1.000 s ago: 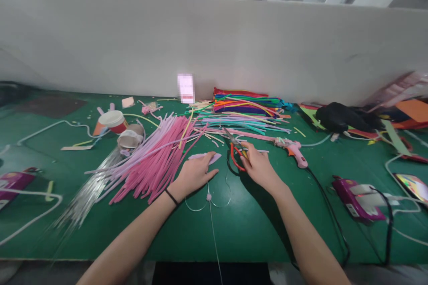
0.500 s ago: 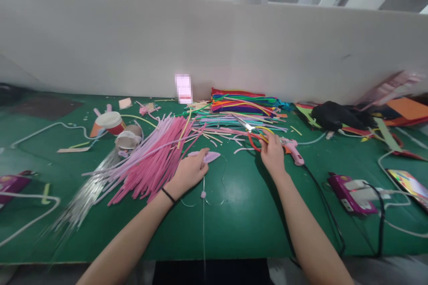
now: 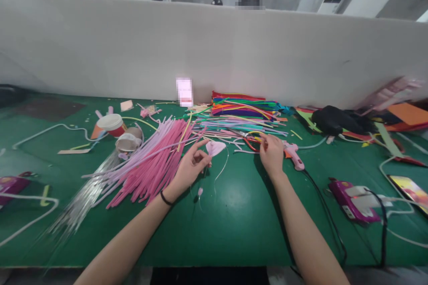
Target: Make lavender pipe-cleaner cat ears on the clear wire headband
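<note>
My left hand [image 3: 194,162] is closed on a small pale pink, petal-shaped piece [image 3: 216,147], pinched between thumb and fingers. A thin clear line trails from the piece, and a small pink bead-like bit [image 3: 200,192] hangs below my hand. On the right, my right hand [image 3: 271,153] has its fingers curled at the handles of a pair of scissors [image 3: 251,140]. The scissors lie low over the table, their blades pointing left and away from me. Close by on the left is a bundle of pink pipe cleaners [image 3: 157,160].
Beside my right hand lies a pink glue gun [image 3: 294,155] with a black cord. Multicoloured pipe cleaners [image 3: 240,105] are stacked before the grey partition [image 3: 214,48]. Cups [image 3: 112,124] and clear strands [image 3: 90,196] are left; a purple power strip [image 3: 354,200] is right.
The scissors have come down flatter to the table with my right hand. My left hand has lifted and turned the pink piece, and the small hanging bit has shifted slightly left.
</note>
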The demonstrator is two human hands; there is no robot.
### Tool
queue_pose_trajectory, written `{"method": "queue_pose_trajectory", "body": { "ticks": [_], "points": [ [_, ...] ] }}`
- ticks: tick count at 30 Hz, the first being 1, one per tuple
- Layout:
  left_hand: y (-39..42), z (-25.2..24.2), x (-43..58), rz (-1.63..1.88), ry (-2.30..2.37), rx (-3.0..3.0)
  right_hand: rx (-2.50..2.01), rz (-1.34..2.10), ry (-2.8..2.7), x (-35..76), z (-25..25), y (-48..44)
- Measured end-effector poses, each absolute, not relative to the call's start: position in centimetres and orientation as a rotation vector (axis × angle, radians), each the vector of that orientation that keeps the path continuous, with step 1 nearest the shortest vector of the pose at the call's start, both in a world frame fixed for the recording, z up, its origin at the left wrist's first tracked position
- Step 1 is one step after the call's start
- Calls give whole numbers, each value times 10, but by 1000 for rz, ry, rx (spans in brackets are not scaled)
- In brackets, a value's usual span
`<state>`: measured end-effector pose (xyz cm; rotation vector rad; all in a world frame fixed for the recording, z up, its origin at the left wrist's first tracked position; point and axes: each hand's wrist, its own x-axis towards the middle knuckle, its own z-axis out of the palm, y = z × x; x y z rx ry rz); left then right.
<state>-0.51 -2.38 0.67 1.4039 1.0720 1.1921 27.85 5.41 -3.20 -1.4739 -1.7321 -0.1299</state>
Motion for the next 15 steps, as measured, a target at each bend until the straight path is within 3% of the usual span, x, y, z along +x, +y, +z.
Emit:
{"method": "queue_pose_trajectory", "body": {
  "ticks": [4,9,15],
  "points": [
    [-25,6,-1,1216,915,1177,-1288,337,-1647,239,-25,35],
    [-26,-1,5,1244,809,846,-956,1405,-1322,179,-21,6],
    [-16,-14,3,1057,928,759,-1001,1413,-1193,184,-21,7]
  ]
}}
